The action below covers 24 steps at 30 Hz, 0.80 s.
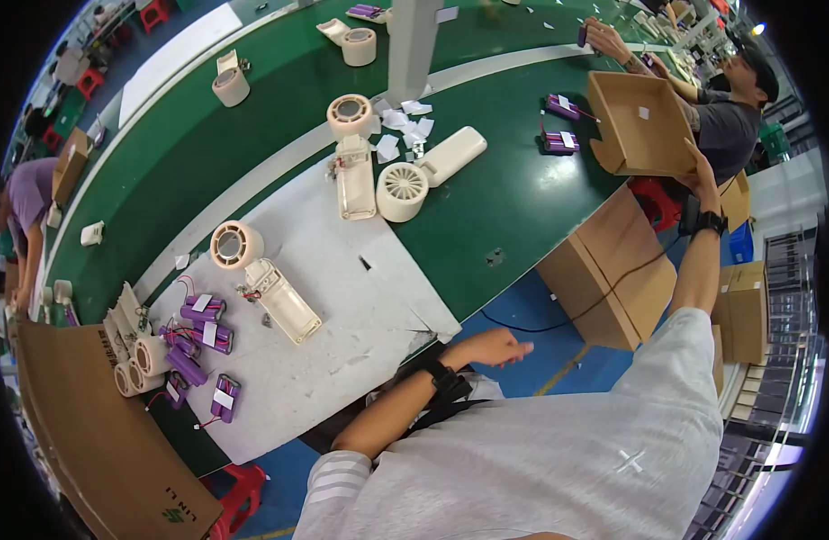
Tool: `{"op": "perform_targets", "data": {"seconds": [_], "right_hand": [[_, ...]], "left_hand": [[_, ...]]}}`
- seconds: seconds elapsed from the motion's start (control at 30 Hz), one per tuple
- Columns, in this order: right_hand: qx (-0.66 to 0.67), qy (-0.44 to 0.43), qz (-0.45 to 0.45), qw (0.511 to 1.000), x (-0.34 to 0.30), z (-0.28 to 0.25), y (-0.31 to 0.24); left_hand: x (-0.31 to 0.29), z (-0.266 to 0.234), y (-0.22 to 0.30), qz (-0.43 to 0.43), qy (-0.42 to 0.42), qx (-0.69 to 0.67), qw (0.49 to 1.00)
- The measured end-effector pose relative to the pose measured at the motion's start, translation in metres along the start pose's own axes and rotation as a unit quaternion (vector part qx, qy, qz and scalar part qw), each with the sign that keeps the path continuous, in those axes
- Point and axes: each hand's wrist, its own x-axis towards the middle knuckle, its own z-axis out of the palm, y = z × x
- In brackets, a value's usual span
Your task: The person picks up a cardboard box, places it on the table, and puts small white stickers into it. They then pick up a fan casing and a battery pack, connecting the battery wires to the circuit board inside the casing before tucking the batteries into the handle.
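Observation:
My right hand [702, 176], at the far right, grips the near edge of a shallow open cardboard box [632, 121]. The box is tilted, and a small white paper lies on its inner face. Left of it on the green table are purple battery packs [559, 142] with white labels. My left hand [495, 348] hovers past the table's near edge over the blue floor, fingers curled, with nothing visible in it. Nearest to it is the worn white mat [369, 315], where a cream handheld fan with its handle open [284, 301] lies.
Two more fans [403, 191] lie by scraps of white paper [405, 124] and a grey post [413, 54]. Several purple battery packs [206, 335] and fan heads sit at left beside a big carton [99, 423]. Cartons [608, 270] stand right; a co-worker [734, 117] sits beyond.

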Motion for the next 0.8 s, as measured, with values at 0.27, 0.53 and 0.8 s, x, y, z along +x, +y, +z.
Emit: {"op": "perform_targets", "data": {"seconds": [0.27,0.53,0.8], "right_hand": [[-0.093,-0.118,0.005,0.989,-0.007,0.056,0.013],[-0.230,-0.199,-0.057,0.951,-0.043,0.107,0.019],[-0.238,-0.232,-0.076,0.940,-0.060,0.121,0.021]], "left_hand": [[-0.077,-0.023,-0.002,0.023,0.065,0.099,0.993],[-0.188,-0.019,-0.083,-0.101,0.262,-0.193,0.940],[-0.267,-0.006,-0.250,-0.210,0.474,0.117,0.847]]}}
